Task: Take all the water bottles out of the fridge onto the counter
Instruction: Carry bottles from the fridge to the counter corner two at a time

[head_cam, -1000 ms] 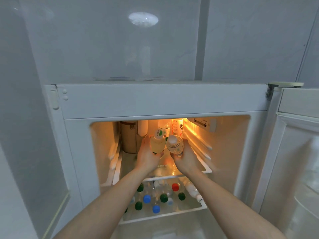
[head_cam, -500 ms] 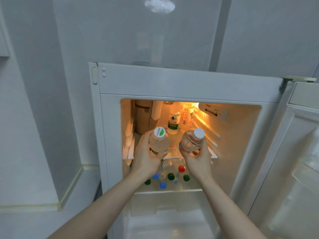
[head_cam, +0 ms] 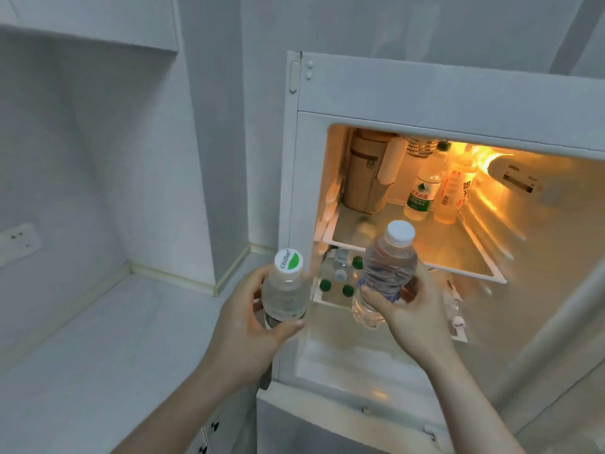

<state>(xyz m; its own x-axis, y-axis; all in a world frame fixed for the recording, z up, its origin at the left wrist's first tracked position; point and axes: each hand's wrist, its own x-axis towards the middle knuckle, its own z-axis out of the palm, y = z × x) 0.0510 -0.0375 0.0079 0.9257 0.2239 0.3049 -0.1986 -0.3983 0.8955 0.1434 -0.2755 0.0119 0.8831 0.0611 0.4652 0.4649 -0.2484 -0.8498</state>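
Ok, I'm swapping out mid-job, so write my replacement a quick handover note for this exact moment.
Left hand grips a bottle with a green-and-white cap. Right hand grips a white-capped bottle.
Both bottles are out in front of the open fridge, neither set down yet.
The counter to the left shows no bottles.
Left: two bottles on the upper shelf, several capped bottles on the lower shelf.
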